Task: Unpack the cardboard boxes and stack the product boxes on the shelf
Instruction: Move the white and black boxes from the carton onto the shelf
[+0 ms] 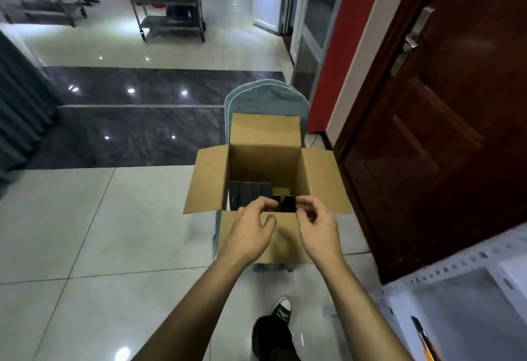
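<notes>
Head camera: a person's left hand point(251, 225) and right hand point(315, 219) hover at the near rim of an open cardboard box point(265, 166), fingers loosely curled and, as far as the dim interior allows, gripping nothing yet. Dark product boxes point(251, 195) stand upright in a row low inside, toward seven o'clock of the box floor; two more dark ends point(288, 203) show just beyond the fingertips. Small, stiff and smooth-faced, they look light enough to lift several at once, best pinched across the narrow sides near the top edge, since the glossy faces may slip. The carton sits on a chair draped in blue-grey cloth point(266, 98). Glossy pale floor tiles point(85, 218) spread around, a dark marble band point(137, 121) at eleven o'clock, a wooden door point(445, 121) at two, wheeled steel racks point(171, 1) at twelve, and a perforated white shelf point(462, 289) carrying an orange-handled utility knife point(425, 338) at four.
</notes>
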